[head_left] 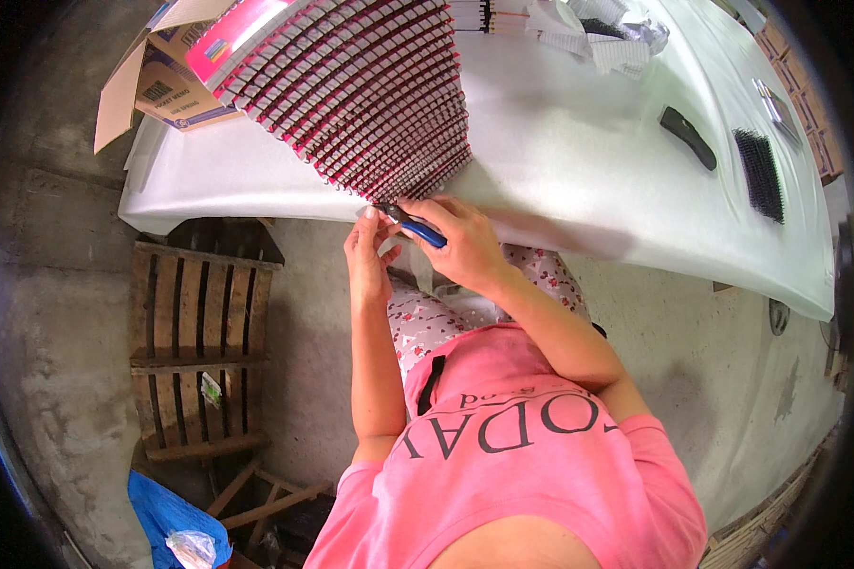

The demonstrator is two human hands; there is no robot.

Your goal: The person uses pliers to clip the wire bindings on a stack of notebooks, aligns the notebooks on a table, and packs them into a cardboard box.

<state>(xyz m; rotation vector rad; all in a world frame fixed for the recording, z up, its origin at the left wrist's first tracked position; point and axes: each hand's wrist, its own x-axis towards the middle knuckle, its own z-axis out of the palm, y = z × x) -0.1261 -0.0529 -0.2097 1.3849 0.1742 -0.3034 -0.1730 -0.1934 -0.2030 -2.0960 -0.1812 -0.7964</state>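
Note:
A large block of spiral-bound notebooks (361, 95), with dark coils in close rows and pink edges, lies across the table and reaches its front edge. My right hand (465, 242) is closed around a pair of blue-handled cutting pliers (423, 230), whose dark jaws point left at the block's nearest corner. Just left of the jaws, my left hand (366, 251) has its thumb and fingertips drawn together at that same corner. Whatever sits between those fingertips is too small to make out.
White sheeting covers the table (579, 123). A black-handled tool (688, 137) and a black bristle brush (759, 175) lie to the right. An open cardboard box (176, 85) stands back left. Below are a wooden pallet (199, 351) and a blue bag (176, 517).

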